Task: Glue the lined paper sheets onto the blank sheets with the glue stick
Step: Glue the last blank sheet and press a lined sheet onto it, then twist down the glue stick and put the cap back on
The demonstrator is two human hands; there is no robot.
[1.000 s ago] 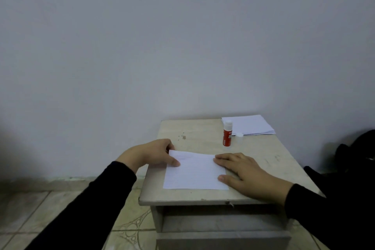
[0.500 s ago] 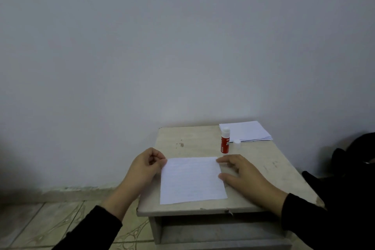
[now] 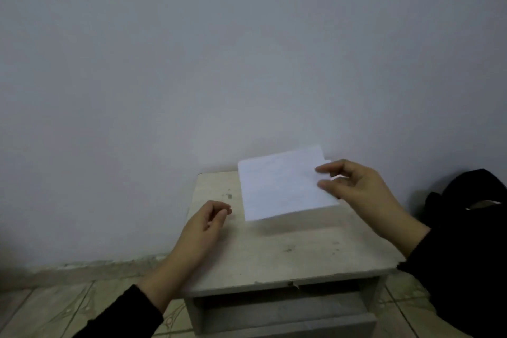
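While right hand (image 3: 359, 189) pinches the paper sheet (image 3: 282, 182) by its right edge, sheet hangs lifted off the table (image 3: 288, 252), tilted, far edge up vs the wall (image 3: 219, 49).
Table under both hands: small, pale, worn wood-look top w/ dark specks & scuffs, square corners, open slot + drawer front below near edge. Wall beyond hands: plain, matte, grey-white; pale baseboard strip; tiled floor (image 3: 55, 307) w/ faint pattern left of left hand. Sheet: thin, white, rectangular, faint lines, slight shadow on tabletop below. Left hand (image 3: 204, 225) over table's left side, just left of sheet, fingers loosely curled, holding nothing. Black sleeves both arms. Dark soft shape right of right hand, can't tell what.
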